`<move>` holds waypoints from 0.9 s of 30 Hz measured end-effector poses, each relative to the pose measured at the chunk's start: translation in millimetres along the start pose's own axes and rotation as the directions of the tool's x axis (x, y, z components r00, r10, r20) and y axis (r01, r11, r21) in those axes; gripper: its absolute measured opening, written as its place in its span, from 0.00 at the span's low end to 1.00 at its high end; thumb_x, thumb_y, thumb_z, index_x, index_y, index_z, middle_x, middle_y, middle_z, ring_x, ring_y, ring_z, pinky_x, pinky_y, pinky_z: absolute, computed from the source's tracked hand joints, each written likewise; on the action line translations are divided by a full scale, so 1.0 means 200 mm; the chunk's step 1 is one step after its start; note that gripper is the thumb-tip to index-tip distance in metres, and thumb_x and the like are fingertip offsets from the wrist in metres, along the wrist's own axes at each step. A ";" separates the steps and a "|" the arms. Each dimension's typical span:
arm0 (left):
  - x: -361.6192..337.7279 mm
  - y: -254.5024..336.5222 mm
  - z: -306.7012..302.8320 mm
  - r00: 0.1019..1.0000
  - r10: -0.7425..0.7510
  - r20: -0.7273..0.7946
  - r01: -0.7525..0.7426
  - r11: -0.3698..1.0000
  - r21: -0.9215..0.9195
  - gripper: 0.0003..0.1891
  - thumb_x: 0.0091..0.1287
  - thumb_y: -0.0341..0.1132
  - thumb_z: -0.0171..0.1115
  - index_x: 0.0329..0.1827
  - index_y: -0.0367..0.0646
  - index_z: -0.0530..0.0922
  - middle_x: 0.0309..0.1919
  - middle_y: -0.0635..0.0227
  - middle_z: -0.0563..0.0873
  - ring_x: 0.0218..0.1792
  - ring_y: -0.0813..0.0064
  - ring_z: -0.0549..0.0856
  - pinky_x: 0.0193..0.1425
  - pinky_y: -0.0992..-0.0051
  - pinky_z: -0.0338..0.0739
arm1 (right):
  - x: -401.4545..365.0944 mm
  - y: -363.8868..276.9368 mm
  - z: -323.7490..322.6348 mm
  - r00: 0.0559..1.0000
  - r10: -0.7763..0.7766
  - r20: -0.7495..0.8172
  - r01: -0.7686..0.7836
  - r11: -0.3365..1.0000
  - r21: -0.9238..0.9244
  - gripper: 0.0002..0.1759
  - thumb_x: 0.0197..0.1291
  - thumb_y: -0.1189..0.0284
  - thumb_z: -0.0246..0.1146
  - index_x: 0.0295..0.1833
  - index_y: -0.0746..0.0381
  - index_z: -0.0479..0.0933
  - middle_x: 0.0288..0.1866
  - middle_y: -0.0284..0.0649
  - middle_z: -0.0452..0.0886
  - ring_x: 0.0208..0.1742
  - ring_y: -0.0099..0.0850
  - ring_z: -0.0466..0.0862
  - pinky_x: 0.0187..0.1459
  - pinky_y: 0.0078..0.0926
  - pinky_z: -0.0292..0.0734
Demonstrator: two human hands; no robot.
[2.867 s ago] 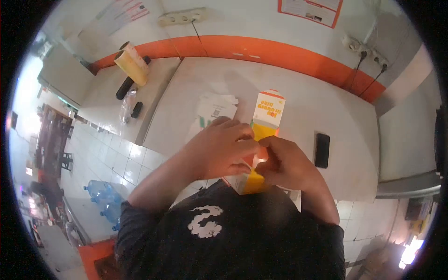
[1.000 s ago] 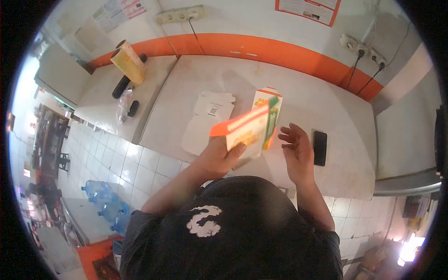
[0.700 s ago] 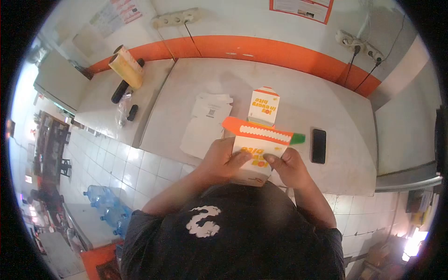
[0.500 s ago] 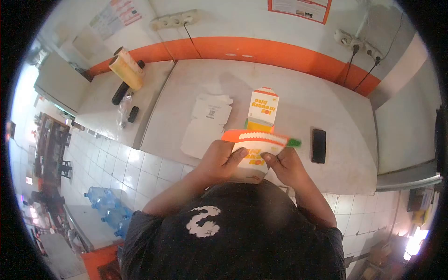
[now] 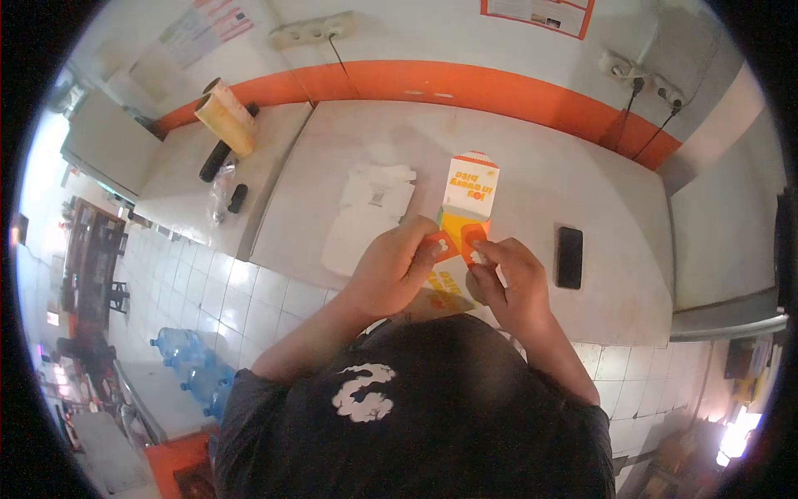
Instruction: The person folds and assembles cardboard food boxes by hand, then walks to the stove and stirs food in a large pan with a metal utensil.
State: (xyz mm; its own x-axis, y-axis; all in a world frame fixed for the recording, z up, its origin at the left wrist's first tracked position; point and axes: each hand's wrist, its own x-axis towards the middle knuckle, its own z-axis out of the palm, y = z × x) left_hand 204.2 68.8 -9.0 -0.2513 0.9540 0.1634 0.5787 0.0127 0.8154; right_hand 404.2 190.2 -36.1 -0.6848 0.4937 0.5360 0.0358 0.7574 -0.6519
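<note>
Both my hands hold a white, yellow and orange printed carton (image 5: 439,287) over the near edge of the grey counter (image 5: 532,166). My left hand (image 5: 391,270) pinches one orange flap at the carton's far end. My right hand (image 5: 511,279) pinches the other orange flap beside it. Just beyond them a folded carton of the same print (image 5: 470,190) lies on the counter. To its left lies a stack of flat white carton blanks (image 5: 370,208).
A black phone (image 5: 570,257) lies on the counter right of my right hand. On the left side table (image 5: 179,187) are a yellowish roll (image 5: 226,115), a black cylinder (image 5: 218,158) and a small black object (image 5: 238,198). Power strips and cables hang on the wall behind. Water bottles (image 5: 187,366) stand on the floor.
My left hand lifted a flat carton off the counter. My right hand joined it, the carton came down toward my body, and my fingers now grip its two orange end flaps.
</note>
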 end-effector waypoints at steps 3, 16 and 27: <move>0.01 0.00 0.00 0.989 0.144 -0.041 -0.137 0.981 0.133 0.06 0.74 0.29 0.64 0.49 0.38 0.78 0.42 0.54 0.86 0.45 0.50 0.86 0.51 0.57 0.78 | -0.02 -0.01 -0.01 0.983 0.156 0.095 -0.168 0.976 0.137 0.13 0.66 0.84 0.67 0.55 0.66 0.83 0.42 0.41 0.85 0.42 0.30 0.85 0.44 0.30 0.80; 0.04 0.09 -0.08 0.800 0.599 0.033 -0.588 0.772 0.242 0.09 0.59 0.33 0.76 0.42 0.57 0.88 0.42 0.78 0.86 0.55 0.63 0.84 0.63 0.56 0.69 | 0.04 -0.09 -0.17 0.895 0.288 0.341 -0.430 0.760 0.487 0.15 0.61 0.88 0.73 0.52 0.67 0.86 0.45 0.39 0.90 0.46 0.24 0.86 0.53 0.24 0.80; 0.02 0.21 -0.11 0.933 0.235 0.272 -0.309 0.911 0.274 0.14 0.65 0.32 0.74 0.53 0.46 0.82 0.44 0.71 0.88 0.57 0.61 0.85 0.66 0.53 0.69 | 0.08 -0.09 -0.22 0.907 0.053 0.417 -0.199 0.929 0.313 0.14 0.54 0.84 0.77 0.46 0.59 0.90 0.44 0.37 0.90 0.47 0.31 0.88 0.52 0.31 0.79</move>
State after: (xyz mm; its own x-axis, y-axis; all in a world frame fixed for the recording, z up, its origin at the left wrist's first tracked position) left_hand 211.0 66.0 37.8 0.1124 0.9748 0.1928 0.8173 -0.2010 0.5400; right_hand 424.3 202.2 7.5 -0.9230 0.3102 0.2278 -0.0588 0.4713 -0.8800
